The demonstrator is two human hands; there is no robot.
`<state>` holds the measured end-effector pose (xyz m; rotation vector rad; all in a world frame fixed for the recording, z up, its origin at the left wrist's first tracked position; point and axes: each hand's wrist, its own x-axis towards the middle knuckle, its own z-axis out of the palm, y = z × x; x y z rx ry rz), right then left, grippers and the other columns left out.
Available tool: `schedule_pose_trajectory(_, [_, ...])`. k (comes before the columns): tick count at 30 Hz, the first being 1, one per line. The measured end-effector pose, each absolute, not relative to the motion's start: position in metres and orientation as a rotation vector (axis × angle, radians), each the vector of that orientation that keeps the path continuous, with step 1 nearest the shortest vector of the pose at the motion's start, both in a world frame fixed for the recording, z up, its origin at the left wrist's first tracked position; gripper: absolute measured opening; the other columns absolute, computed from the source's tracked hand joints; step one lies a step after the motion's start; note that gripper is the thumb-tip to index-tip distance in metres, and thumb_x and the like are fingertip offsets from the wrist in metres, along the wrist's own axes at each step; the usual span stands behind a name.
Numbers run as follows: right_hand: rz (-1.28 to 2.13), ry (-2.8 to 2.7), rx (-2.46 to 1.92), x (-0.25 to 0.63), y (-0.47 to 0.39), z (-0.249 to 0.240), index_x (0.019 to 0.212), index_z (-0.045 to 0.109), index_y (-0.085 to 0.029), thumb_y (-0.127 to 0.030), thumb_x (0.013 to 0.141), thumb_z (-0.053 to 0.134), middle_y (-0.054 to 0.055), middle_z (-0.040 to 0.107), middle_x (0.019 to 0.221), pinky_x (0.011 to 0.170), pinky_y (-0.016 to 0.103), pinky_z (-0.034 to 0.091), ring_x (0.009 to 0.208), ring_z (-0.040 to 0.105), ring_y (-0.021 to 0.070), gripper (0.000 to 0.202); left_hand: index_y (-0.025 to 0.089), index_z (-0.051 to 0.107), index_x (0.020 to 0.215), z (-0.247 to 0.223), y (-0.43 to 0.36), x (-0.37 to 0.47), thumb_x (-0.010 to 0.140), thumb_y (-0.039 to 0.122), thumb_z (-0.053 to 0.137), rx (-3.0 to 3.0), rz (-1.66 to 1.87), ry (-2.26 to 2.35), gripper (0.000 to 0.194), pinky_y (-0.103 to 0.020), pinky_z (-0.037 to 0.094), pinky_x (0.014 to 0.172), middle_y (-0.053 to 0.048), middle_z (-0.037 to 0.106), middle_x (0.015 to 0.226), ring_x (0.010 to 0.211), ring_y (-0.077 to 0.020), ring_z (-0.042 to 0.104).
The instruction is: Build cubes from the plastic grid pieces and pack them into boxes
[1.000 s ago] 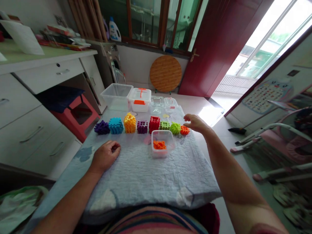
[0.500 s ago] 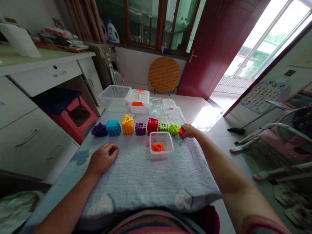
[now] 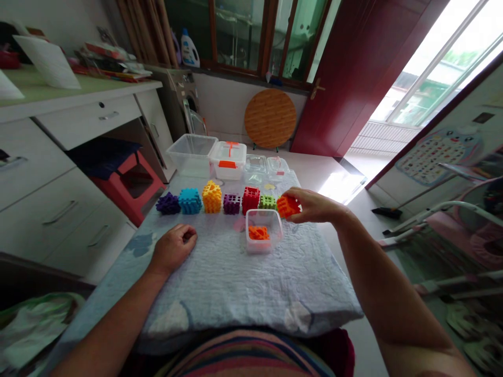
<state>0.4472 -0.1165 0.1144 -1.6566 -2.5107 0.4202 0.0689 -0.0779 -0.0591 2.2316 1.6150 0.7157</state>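
My right hand (image 3: 308, 205) grips an orange interlocking toy block (image 3: 287, 207) at the right end of a row of blocks, just right of a clear plastic box (image 3: 264, 248). Inside that box lie orange block pieces (image 3: 258, 233). My left hand (image 3: 174, 247) rests on the cloth with its fingers curled in and nothing visible in them. Across the table runs the row: dark purple (image 3: 168, 203), blue (image 3: 190, 201), yellow (image 3: 211, 197), purple (image 3: 231, 203), red (image 3: 250, 200) and green (image 3: 268, 202) blocks. The orange block hides what stands behind it.
A large clear bin (image 3: 192, 152), a lidded box with orange latches (image 3: 228, 166) and two small clear containers (image 3: 255, 168) stand along the table's far edge. A pink stool (image 3: 131, 178) is at the left, a pink chair (image 3: 471, 225) at the right.
My right hand has raised the orange block and brought it slightly left and nearer, in front of the lime-green block, which is now hidden. The view has shifted a little; my left hand stays put.
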Motion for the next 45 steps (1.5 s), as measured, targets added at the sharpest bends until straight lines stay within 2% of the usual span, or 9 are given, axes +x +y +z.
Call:
schedule_pose_trajectory(3, [0.486, -2.663, -1.516, 0.410, -0.117, 0.124, 0.101, 0.061, -0.015, -0.029, 0.070, 0.066, 0.008, 0.062, 0.096, 0.076, 0.029, 0.042, 0.084, 0.053, 0.0173, 0.035, 0.020, 0.061, 0.077, -0.059, -0.078, 0.069, 0.079, 0.036, 0.047, 2.238, 0.733, 1.608, 0.021, -0.028, 0.044, 0.069, -0.004, 0.063, 0.080, 0.074, -0.0190, 0.061])
schedule_pose_trajectory(8, [0.435, -2.874, -1.604, 0.376, -0.109, 0.101, 0.091, 0.064, -0.015, -0.030, 0.067, 0.067, 0.009, 0.065, 0.091, 0.068, 0.030, 0.039, 0.078, 0.054, 0.0180, 0.029, 0.020, 0.060, 0.076, -0.059, -0.078, 0.069, 0.079, 0.035, 0.047, 2.241, 0.739, 1.601, 0.020, -0.028, 0.045, 0.068, -0.003, 0.063, 0.080, 0.074, -0.0189, 0.060])
schedule_pose_trajectory(16, [0.306, -2.997, -1.684, 0.363, -0.097, 0.078, 0.103, 0.066, -0.014, -0.030, 0.066, 0.069, 0.011, 0.070, 0.095, 0.064, 0.029, 0.040, 0.081, 0.062, 0.0210, 0.041, 0.020, 0.060, 0.077, -0.057, -0.079, 0.069, 0.079, 0.035, 0.047, 2.224, 0.735, 1.580, 0.020, -0.029, 0.045, 0.069, -0.004, 0.063, 0.081, 0.075, -0.0188, 0.060])
schedule_pose_trajectory(21, [0.304, -3.014, -1.635, 0.362, -0.095, 0.072, 0.106, 0.064, -0.013, -0.030, 0.069, 0.068, 0.012, 0.070, 0.095, 0.065, 0.028, 0.042, 0.082, 0.064, 0.0212, 0.040, 0.020, 0.060, 0.076, -0.056, -0.080, 0.069, 0.079, 0.035, 0.047, 2.225, 0.742, 1.579, 0.020, -0.028, 0.045, 0.068, -0.004, 0.063, 0.080, 0.074, -0.0187, 0.060])
schedule_pose_trajectory(27, [0.336, -3.003, -1.565, 0.362, -0.094, 0.067, 0.100, 0.063, -0.012, -0.026, 0.071, 0.068, 0.014, 0.070, 0.098, 0.069, 0.030, 0.045, 0.084, 0.064, 0.0225, 0.033, 0.021, 0.061, 0.076, -0.054, -0.080, 0.070, 0.079, 0.035, 0.047, 2.234, 0.728, 1.583, 0.020, -0.028, 0.046, 0.068, -0.003, 0.063, 0.079, 0.073, -0.0186, 0.060])
schedule_pose_trajectory(36, [0.344, -2.994, -1.565, 0.362, -0.096, 0.067, 0.104, 0.061, -0.011, -0.024, 0.072, 0.069, 0.015, 0.069, 0.099, 0.071, 0.030, 0.046, 0.087, 0.064, 0.0224, 0.036, 0.020, 0.061, 0.076, -0.054, -0.080, 0.070, 0.079, 0.035, 0.048, 2.226, 0.716, 1.591, 0.020, -0.029, 0.046, 0.069, -0.003, 0.063, 0.080, 0.074, -0.0188, 0.060])
schedule_pose_trajectory(41, [0.387, -3.006, -1.586, 0.364, -0.095, 0.072, 0.107, 0.060, -0.013, -0.024, 0.071, 0.073, 0.011, 0.070, 0.099, 0.068, 0.027, 0.044, 0.085, 0.064, 0.0197, 0.040, 0.020, 0.061, 0.076, -0.053, -0.081, 0.070, 0.079, 0.035, 0.047, 2.219, 0.716, 1.596, 0.020, -0.029, 0.046, 0.069, -0.004, 0.063, 0.080, 0.074, -0.0188, 0.060])
schedule_pose_trajectory(45, [0.380, -2.941, -1.564, 0.370, -0.101, 0.084, 0.109, 0.063, -0.016, -0.018, 0.078, 0.068, 0.010, 0.070, 0.105, 0.079, 0.029, 0.045, 0.094, 0.063, 0.0203, 0.032, 0.020, 0.060, 0.076, -0.053, -0.081, 0.070, 0.079, 0.035, 0.047, 2.223, 0.720, 1.593, 0.020, -0.028, 0.046, 0.068, -0.004, 0.063, 0.080, 0.074, -0.0188, 0.060])
